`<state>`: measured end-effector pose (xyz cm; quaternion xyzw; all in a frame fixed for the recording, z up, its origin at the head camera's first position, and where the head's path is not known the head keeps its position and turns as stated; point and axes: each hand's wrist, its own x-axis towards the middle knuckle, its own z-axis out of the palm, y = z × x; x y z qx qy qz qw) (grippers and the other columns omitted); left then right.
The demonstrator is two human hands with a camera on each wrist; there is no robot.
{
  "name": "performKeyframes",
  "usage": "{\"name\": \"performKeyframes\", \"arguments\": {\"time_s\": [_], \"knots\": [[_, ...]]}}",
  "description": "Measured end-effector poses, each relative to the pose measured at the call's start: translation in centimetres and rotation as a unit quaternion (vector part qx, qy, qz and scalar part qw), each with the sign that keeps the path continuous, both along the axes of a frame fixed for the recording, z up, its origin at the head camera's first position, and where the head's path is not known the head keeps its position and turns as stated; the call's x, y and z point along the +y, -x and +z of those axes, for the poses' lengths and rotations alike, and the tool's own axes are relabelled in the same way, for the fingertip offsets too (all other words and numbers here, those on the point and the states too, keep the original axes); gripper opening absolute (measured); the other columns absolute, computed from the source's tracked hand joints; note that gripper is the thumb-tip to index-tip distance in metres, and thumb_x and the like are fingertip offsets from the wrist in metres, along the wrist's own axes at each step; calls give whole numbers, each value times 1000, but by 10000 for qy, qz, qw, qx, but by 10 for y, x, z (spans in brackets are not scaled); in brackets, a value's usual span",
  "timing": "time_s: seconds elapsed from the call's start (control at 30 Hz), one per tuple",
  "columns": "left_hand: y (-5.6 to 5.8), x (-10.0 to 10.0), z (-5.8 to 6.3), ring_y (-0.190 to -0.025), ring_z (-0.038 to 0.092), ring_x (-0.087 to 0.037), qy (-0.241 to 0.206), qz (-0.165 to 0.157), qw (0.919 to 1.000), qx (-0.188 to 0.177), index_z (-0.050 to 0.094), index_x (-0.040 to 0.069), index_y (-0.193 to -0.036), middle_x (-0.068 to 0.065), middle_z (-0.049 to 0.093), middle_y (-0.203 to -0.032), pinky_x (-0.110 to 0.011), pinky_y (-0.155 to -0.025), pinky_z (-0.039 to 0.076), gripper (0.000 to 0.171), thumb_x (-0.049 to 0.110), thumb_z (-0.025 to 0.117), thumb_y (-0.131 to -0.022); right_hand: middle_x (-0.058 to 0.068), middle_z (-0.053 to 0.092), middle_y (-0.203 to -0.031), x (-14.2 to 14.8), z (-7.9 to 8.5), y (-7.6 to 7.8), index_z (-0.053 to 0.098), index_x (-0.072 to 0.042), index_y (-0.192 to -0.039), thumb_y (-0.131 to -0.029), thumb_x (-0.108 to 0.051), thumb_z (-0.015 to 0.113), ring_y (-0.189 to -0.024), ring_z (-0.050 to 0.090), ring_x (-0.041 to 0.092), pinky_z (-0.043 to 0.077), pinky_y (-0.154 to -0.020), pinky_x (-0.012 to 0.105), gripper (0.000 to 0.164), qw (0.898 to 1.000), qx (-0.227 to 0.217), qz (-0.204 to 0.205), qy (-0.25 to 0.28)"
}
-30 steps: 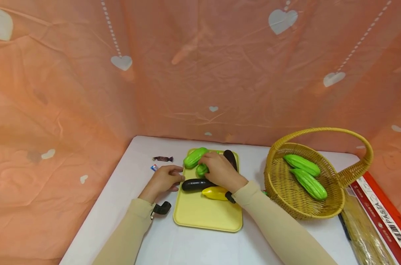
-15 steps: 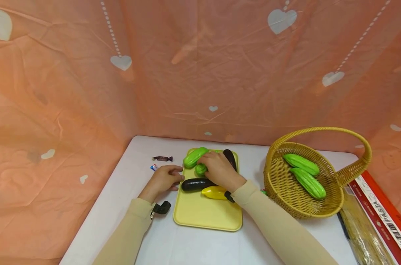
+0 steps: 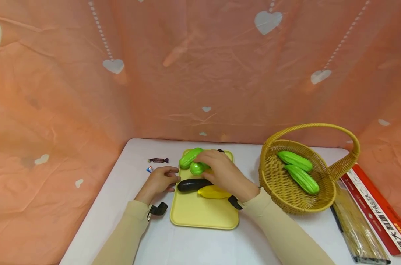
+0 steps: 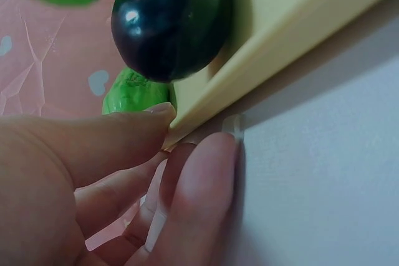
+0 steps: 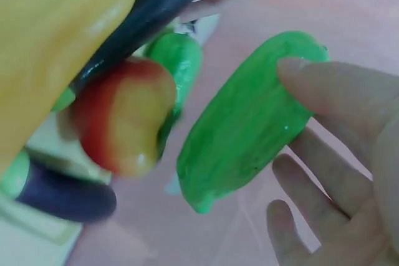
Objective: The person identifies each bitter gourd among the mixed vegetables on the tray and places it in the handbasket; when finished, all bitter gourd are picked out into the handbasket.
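Observation:
My right hand [image 3: 225, 171] pinches a green ridged vegetable [image 5: 249, 116] between thumb and fingers; its rounded end faces left in the head view. It is above the yellow tray [image 3: 203, 217]. At the tray's left rim, my left hand [image 3: 158, 182] pinches the edge with thumb and fingertips. On the tray lie another green vegetable [image 3: 189, 158], a dark eggplant [image 3: 193, 185] and a yellow elongated piece [image 3: 213, 192]. In the right wrist view, a red-and-yellow round fruit [image 5: 124, 116] and a second eggplant [image 5: 68, 194] show, mostly hidden from the head camera.
A wicker basket [image 3: 270, 180] with a tall handle stands right of the tray, holding two green vegetables [image 3: 301, 178]. Beyond it lie a clear pack of noodles [image 3: 356, 217] and a red pasta box [image 3: 379, 209]. Two wrapped sweets, one dark [image 3: 158, 160], lie at left.
The right hand has shifted up off the tray with the green vegetable, uncovering more of its rounded end. My left hand stays at the rim. The head view has turned slightly to the right.

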<state>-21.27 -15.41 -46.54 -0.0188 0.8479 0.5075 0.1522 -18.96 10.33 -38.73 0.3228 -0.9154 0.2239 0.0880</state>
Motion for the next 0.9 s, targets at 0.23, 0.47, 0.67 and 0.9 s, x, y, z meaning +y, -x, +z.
{"name": "performKeyframes", "arguments": {"time_s": [0.23, 0.47, 0.67, 0.9], "knots": [[3, 2, 1, -84, 68, -17, 36, -39, 10000, -56, 64, 12, -134, -11, 68, -112, -30, -71, 63, 42, 18, 72, -93, -6, 64, -129, 37, 12, -42, 69, -21, -124, -81, -15, 85, -124, 58, 18, 49, -108, 41, 45, 9993, 381, -13, -38], [2, -2, 0, -86, 67, -17, 129, 31, 9997, -184, 63, 13, -135, -10, 68, -113, -29, -71, 63, 42, 20, 71, -94, -7, 65, -127, 76, 18, -76, 70, -21, -121, -78, -14, 88, -121, 59, 16, 50, -106, 41, 48, 9967, 803, -60, 18], [3, -3, 1, -82, 68, -16, 121, -35, 9998, -137, 62, 11, -136, -12, 68, -112, -29, -71, 63, 43, 19, 70, -94, -4, 66, -126, 116, 17, -96, 70, -21, -120, -72, -10, 91, -120, 60, 20, 52, -101, 44, 54, 9948, 937, -405, 30], [3, -1, 1, -80, 68, -16, 221, -102, 9996, -129, 62, 10, -136, -12, 68, -112, -29, -70, 63, 43, 19, 70, -94, -7, 67, -122, 159, 21, -98, 69, -21, -121, -74, -16, 90, -116, 62, 18, 56, -97, 43, 51, 9927, 724, -891, -373]]}}
